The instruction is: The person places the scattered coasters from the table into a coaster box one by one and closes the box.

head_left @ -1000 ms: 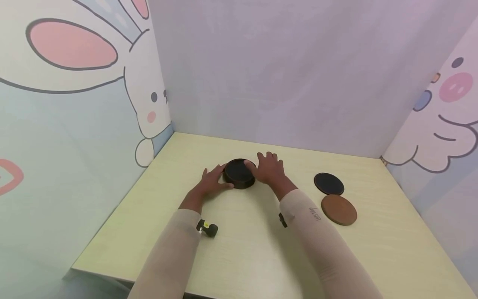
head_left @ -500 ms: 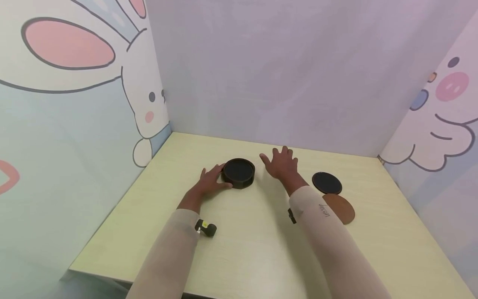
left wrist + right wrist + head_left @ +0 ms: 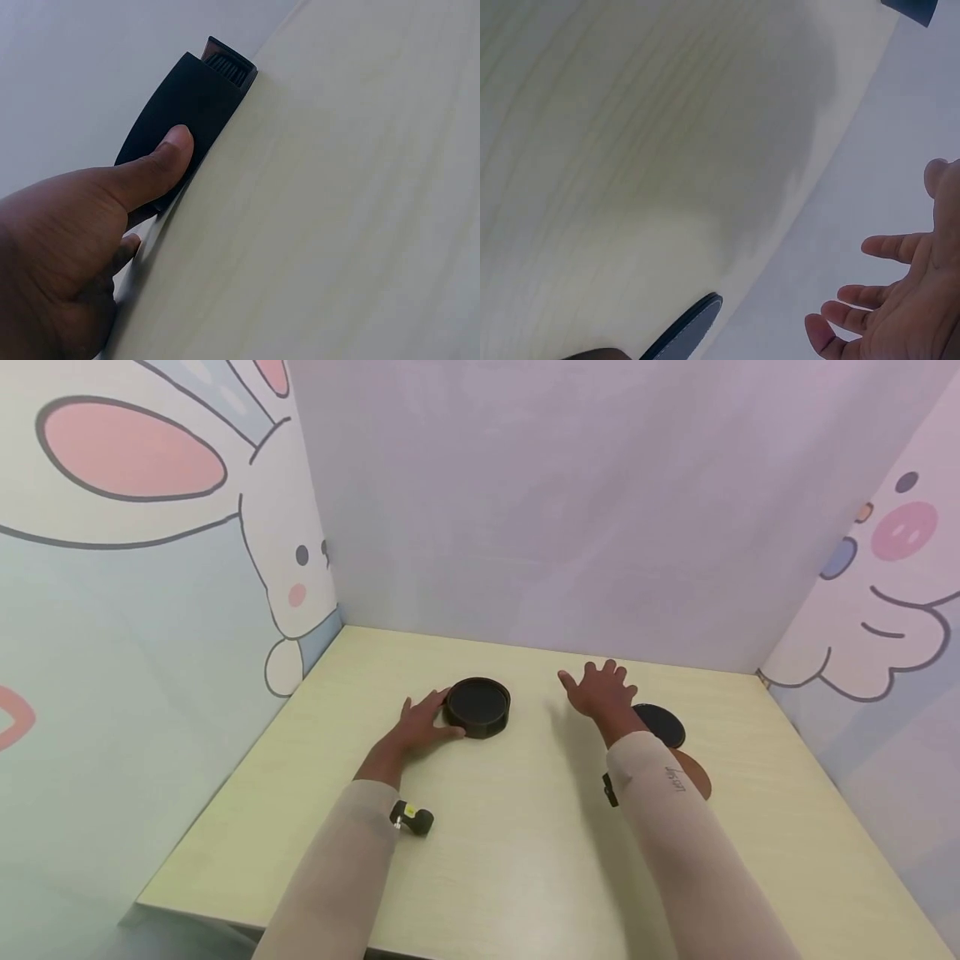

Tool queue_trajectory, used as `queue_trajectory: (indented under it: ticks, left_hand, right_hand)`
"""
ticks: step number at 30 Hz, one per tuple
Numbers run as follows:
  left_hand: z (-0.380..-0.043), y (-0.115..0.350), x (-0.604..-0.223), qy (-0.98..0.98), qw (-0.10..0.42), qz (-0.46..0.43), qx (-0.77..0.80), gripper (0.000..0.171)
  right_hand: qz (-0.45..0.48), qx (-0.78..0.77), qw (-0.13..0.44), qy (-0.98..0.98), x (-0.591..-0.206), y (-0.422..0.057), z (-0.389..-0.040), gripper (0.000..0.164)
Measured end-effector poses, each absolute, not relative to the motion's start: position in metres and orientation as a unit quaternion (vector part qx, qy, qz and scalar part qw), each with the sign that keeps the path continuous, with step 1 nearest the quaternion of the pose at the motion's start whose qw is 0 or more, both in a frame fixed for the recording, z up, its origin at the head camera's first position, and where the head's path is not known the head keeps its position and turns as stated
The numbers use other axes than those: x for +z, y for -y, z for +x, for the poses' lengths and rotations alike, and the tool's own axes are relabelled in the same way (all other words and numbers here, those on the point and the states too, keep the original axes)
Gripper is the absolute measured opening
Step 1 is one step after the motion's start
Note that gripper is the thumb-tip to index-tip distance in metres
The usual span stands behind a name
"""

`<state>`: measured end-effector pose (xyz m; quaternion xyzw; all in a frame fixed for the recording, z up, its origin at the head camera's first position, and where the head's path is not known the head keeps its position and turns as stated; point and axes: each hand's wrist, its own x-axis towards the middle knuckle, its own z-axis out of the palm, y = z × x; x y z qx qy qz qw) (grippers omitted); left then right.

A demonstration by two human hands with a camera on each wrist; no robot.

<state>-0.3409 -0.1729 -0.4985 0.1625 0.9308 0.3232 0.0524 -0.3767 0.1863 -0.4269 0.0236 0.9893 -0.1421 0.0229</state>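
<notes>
My left hand (image 3: 420, 727) grips a round black coaster holder (image 3: 478, 706) on the table by its left side. In the left wrist view the thumb presses the outer wall of the holder (image 3: 180, 105), and a ridged stack shows in the gap at its end. My right hand (image 3: 602, 691) is raised over the table with its fingers spread, holding nothing. Just right of it lies a thin round black coaster (image 3: 662, 725), and a brown round coaster (image 3: 696, 772) is partly hidden under the right sleeve. The right wrist view shows the black coaster (image 3: 686, 326) below the bare palm.
The pale wooden table (image 3: 510, 827) meets a plain lilac wall (image 3: 540, 527) at the back. Cartoon-printed panels stand along the left and right sides. Small black wrist cameras sit below both forearms.
My right hand has let go of the holder's right side and moved right toward the black coaster, its fingers spread. The left hand stays on the holder.
</notes>
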Motion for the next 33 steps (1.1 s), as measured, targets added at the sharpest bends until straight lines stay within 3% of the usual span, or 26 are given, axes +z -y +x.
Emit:
queue_trajectory:
  ticks: [17, 27, 33]
  left_hand:
    - [-0.34, 0.173, -0.498, -0.932, 0.061, 0.159, 0.321, 0.098]
    - [-0.34, 0.174, -0.499, -0.93, 0.057, 0.162, 0.325, 0.099]
    - [-0.34, 0.174, -0.498, -0.931, 0.056, 0.162, 0.323, 0.098]
  right_hand:
    - [0.055, -0.117, 0.113, -0.985, -0.412, -0.245, -0.364, 0.082]
    - [0.068, -0.113, 0.195, -0.972, -0.397, -0.276, -0.363, 0.081]
    - [0.08, -0.121, 0.21, -0.967, -0.397, -0.284, -0.362, 0.082]
